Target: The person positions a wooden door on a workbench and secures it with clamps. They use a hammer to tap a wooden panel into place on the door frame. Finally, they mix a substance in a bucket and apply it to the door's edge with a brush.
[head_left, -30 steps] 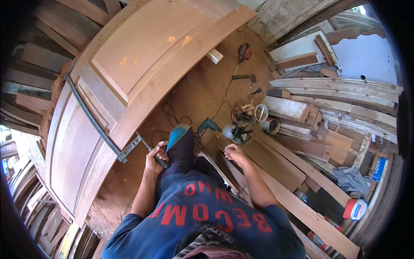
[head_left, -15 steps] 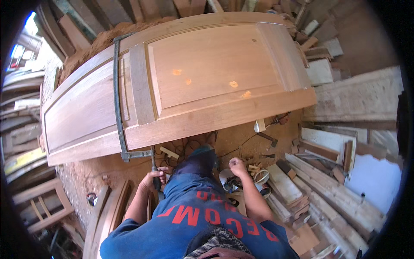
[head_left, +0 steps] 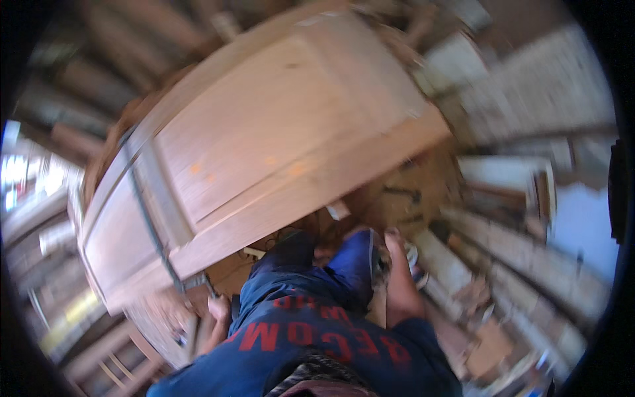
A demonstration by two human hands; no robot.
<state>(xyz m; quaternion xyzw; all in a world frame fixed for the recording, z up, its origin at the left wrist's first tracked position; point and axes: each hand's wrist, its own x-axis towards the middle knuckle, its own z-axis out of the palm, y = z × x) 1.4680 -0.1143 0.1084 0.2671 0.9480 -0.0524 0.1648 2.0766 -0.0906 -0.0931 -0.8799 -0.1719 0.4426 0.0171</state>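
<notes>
A large wooden panelled door [head_left: 251, 126] lies tilted in front of me, with a few orange filler patches on its panel. A long dark metal bar clamp [head_left: 149, 221] spans the door's width toward its left end. At the clamp's near end, my left hand [head_left: 217, 308] is closed around the screw handle, though blurred. My right hand [head_left: 394, 242] hangs low beyond my right knee, apart from the door, near a bucket of small things [head_left: 411, 255]. Motion smears its fingers, so their grip is unclear.
Stacked boards and planks [head_left: 522, 264] crowd the right side, near a pale blue-white sheet [head_left: 582, 225]. More timber leans behind the door. A small wooden frame [head_left: 119, 364] rests at lower left. A white block [head_left: 338, 210] shows beneath the door's near edge.
My view has swung, so the door appears turned and shifted left. My left hand stays at the clamp handle. My right hand has moved outward to the right, and my right knee now shows.
</notes>
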